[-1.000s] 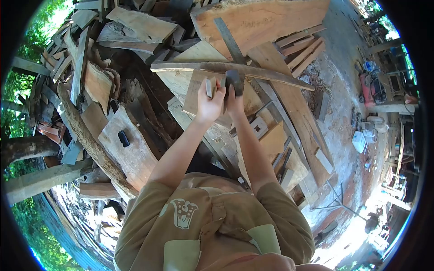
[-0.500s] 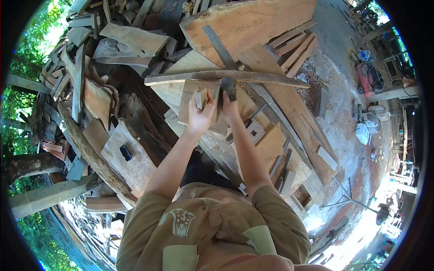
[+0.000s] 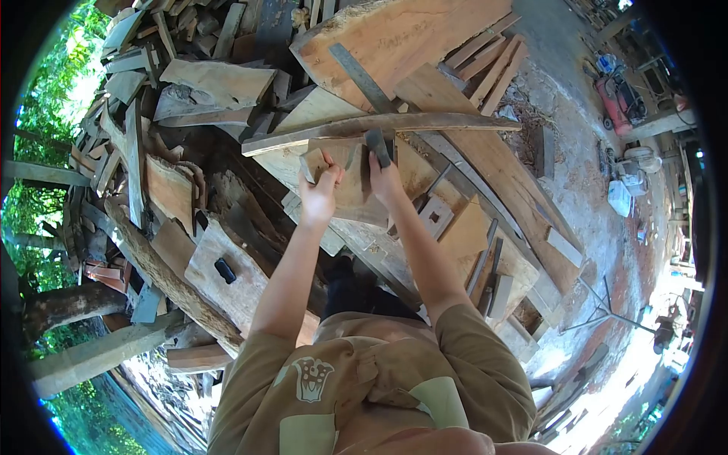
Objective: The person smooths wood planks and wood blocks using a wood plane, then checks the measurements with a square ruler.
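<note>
From where I sit at a distance, I look down both arms onto a crowded table (image 3: 377, 244), with the hands apart over its middle and each grip clamped on something. The left hand (image 3: 321, 191) has its fingers wrapped around a small wooden block (image 3: 310, 163), the pale end standing out past the thumb; I judge it is held low so that this end is free. The right hand (image 3: 384, 178) is wrapped around a dark tool (image 3: 377, 147), its blunt end sticking up beyond the fist toward the far edge; the rest is masked, so I can't tell its full shape or whether it touches the wood underneath. Beneath both lies a flat board (image 3: 349, 199), which I'd guess gives them something firm to work over. Just beyond, a long curved plank (image 3: 447, 123) lies crosswise over other boards, perhaps simply laid there out of the way. Toward the right edge, a holed block (image 3: 434, 218) and some slim bars (image 3: 483, 259) lie loose, to my eye within easy reach. Off the left edge, a small black object (image 3: 225, 270) rests on a pale slab (image 3: 244, 300), probably set apart to keep clear of the work.
</note>
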### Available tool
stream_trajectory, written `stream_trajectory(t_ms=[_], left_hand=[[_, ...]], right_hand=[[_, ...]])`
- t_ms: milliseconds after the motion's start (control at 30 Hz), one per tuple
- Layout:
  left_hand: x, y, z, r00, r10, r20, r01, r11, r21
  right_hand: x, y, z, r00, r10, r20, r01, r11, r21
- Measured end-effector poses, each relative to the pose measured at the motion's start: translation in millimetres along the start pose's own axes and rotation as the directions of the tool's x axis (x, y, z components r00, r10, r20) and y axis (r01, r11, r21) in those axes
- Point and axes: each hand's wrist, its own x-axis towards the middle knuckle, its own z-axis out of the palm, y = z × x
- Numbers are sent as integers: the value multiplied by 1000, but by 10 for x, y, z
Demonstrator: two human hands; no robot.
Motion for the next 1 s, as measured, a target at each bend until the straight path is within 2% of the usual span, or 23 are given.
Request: stream_trajectory(t_ms=[67, 167, 233, 367, 433, 533, 567, 600, 667, 733, 767, 833, 900, 933, 1000], left_hand=[[-41, -3, -1, 1000, 18, -1, -18, 1000, 19], [-28, -9, 28, 998, 1, 56, -4, 998, 64], [8, -7, 29, 1000, -1, 14, 1, 1000, -6], [76, -5, 10, 1000, -20, 12, 21, 998, -59], [86, -31, 12, 998, -21, 59, 24, 998, -53], [178, -64, 78, 992, -30, 119, 34, 999, -29], [233, -85, 89, 991, -50, 120, 56, 997, -50], [285, -87, 89, 990, -70, 122, 79, 994, -69], [364, -46, 72, 982, -125, 141, 131, 991, -31], [447, -16, 27, 954, -247, 169, 284, 924, -255], [440, 31, -21, 936, -263, 235, 328, 893, -308], [408, 85, -67, 944, -257, 207, 320, 867, -383], [411, -21, -234, 954, -241, 176, 297, 831, -471], [382, -102, -260, 952, -245, 185, 305, 827, -472], [306, -246, -337, 940, -332, 83, 317, 752, -578]], right_hand=[[56, 58, -1, 998, 60, 14, -59, 996, -72], [27, 145, -54, 1000, 18, 7, -18, 997, -77], [-207, 168, -106, 998, 35, 59, -34, 999, -19], [-605, 234, -141, 1000, -14, 22, 13, 999, 43], [-675, 242, -190, 990, 103, 94, -102, 995, -18], [-741, 189, -297, 983, 143, 117, -138, 989, -52], [-778, 210, -316, 994, 55, 89, -54, 998, -17], [-824, 210, -344, 996, 53, 67, -51, 998, -20], [-929, 130, -402, 984, 138, 110, -131, 989, -72], [-1030, 48, -482, 983, 148, 106, -142, 988, -62], [-1079, 23, -516, 986, 155, 56, -152, 987, -59], [-1108, 23, -571, 987, 162, -3, -162, 985, -56], [-1104, 70, -615, 971, 175, -161, -149, 976, 161], [-1088, 95, -655, 969, 177, -171, -150, 976, 159], [-1036, 152, -741, 948, 222, -229, -197, 972, 128]])
